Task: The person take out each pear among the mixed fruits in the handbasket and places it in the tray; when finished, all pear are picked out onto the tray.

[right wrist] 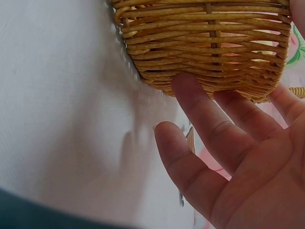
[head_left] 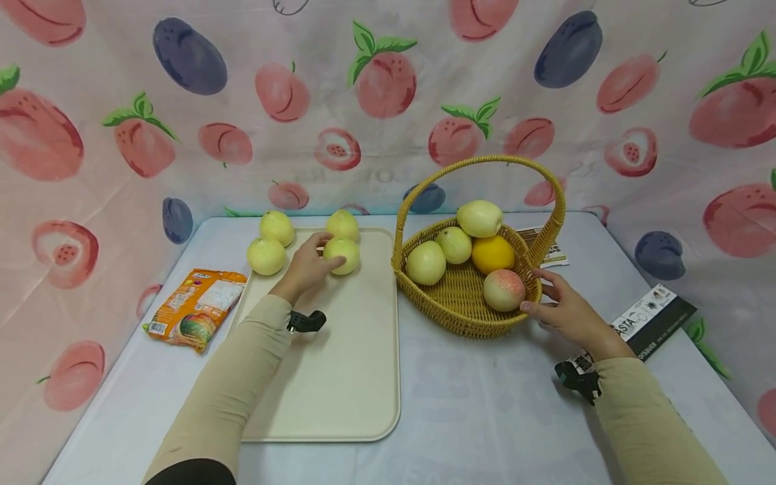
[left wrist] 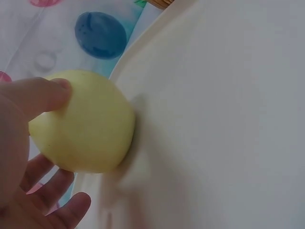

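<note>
My left hand (head_left: 308,269) holds a yellow-green apple (head_left: 344,256) at the far end of a beige tray (head_left: 339,364). In the left wrist view, the thumb lies on top of this apple (left wrist: 90,129), with fingers beneath. Another apple (head_left: 343,223) sits just behind it, and two more yellow-green apples, one in front (head_left: 267,256) and one behind (head_left: 277,228), are at the tray's far left corner. With thumb and fingers, my right hand (head_left: 570,313) grips the right rim of a wicker basket (head_left: 467,327). The right wrist view shows fingertips against its woven side (right wrist: 205,47).
Inside the basket are a peach (head_left: 504,290), an orange (head_left: 493,254) and several pale green fruits (head_left: 426,263). An orange snack packet (head_left: 199,306) lies left of the tray. A black-and-white package (head_left: 655,320) lies under the right forearm's side; another packet (head_left: 548,252) is behind the basket.
</note>
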A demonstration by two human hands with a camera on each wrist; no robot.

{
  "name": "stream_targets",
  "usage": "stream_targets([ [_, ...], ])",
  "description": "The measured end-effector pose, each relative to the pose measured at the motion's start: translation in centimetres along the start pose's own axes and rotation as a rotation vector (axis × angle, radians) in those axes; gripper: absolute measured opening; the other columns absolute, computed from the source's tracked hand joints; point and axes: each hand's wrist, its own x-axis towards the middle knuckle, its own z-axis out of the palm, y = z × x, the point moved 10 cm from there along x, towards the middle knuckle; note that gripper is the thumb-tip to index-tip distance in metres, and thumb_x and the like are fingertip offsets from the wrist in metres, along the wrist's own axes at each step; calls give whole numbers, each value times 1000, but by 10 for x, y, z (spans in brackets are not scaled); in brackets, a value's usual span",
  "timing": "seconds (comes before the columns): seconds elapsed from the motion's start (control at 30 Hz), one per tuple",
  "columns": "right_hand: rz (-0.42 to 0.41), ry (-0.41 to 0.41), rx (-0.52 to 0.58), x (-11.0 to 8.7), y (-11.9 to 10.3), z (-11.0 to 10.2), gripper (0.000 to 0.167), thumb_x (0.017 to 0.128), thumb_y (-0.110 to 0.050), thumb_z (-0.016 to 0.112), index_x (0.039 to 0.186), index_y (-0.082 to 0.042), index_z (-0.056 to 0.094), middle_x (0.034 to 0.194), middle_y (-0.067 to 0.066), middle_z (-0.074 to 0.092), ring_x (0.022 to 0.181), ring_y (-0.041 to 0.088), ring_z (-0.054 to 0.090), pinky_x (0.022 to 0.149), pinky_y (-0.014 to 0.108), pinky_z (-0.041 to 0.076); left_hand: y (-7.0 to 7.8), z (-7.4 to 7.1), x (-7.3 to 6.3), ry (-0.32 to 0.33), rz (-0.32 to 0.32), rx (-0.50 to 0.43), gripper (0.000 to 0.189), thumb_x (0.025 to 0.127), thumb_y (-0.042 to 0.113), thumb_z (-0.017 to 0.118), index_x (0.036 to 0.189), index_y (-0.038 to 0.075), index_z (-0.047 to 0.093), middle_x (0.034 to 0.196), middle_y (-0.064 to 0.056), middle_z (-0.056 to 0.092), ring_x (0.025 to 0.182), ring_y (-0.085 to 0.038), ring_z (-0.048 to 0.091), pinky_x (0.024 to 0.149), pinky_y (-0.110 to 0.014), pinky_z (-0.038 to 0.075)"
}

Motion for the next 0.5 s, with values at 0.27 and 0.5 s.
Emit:
stream_targets([
  [0.27,3,-2,-11,1,1,0,93,95,-36,70,161,-9,10,155,40,11,140,58,18,99,66,39,-1,-1,1,6,-3,7,67,94,26,72,148,4,40,149,-21,41,132,-35,43,107,-48,39],
  [0.5,5,-6,-17,3,3,0,92,96,-34,69,161,-9,9,156,40,10,140,59,18,98,67,39,-1,-1,1,8,-18,11,66,94,26,72,148,6,40,150,-21,40,133,-35,44,107,-48,39],
])
